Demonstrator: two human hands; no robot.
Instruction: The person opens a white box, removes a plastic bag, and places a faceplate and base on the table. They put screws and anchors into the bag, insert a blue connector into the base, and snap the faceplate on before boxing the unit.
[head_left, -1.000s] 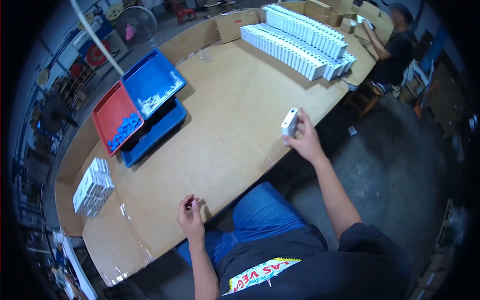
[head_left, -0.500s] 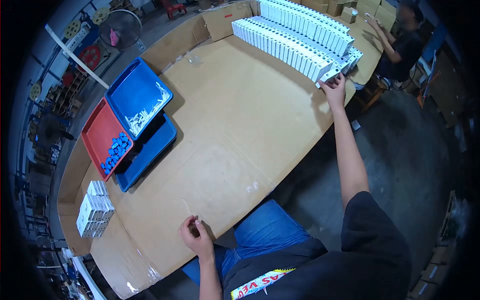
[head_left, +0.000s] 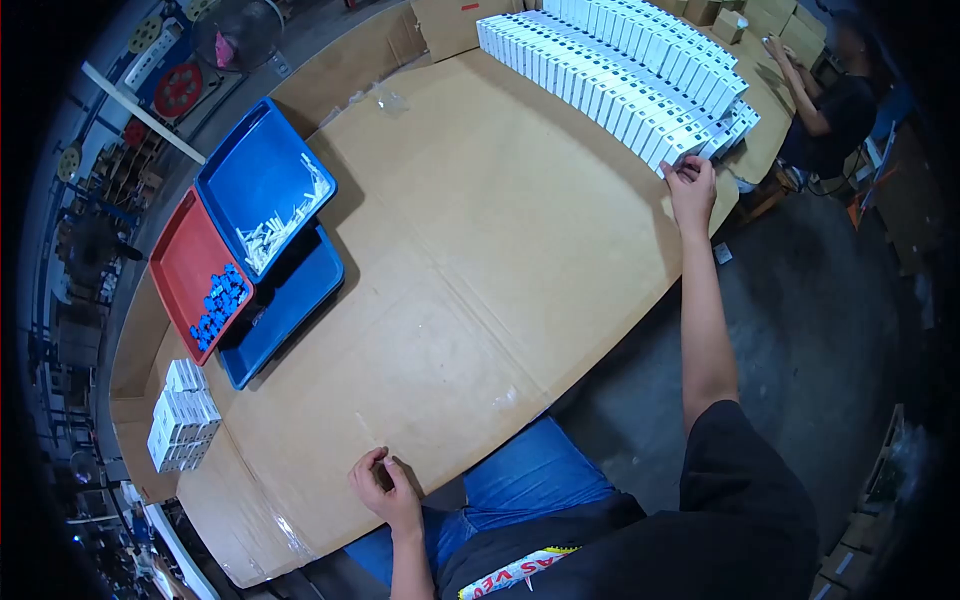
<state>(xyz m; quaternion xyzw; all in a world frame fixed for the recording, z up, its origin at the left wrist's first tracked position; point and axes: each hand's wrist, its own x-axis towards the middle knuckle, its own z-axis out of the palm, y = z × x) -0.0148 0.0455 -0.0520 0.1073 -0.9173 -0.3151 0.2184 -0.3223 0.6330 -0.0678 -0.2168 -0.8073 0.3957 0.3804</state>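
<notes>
My right hand [head_left: 692, 182] is stretched far out to the table's right end. Its fingers grip a white box [head_left: 681, 150], the nearest one in long rows of upright white boxes [head_left: 610, 75]. The box stands against its neighbours. My left hand [head_left: 386, 489] rests curled on the near edge of the cardboard-covered table [head_left: 470, 270], and I see nothing in it.
A blue tray [head_left: 250, 170] with small white parts [head_left: 283, 219] overlaps a lower blue tray [head_left: 295, 295], next to a red tray [head_left: 182, 255] of blue pieces [head_left: 215, 302]. A small stack of white boxes [head_left: 181, 414] sits at the left. Another person [head_left: 838, 112] works at the far right.
My right hand carried a white box from near my body out to the end of the rows and set it there. My left hand stayed at the table's edge.
</notes>
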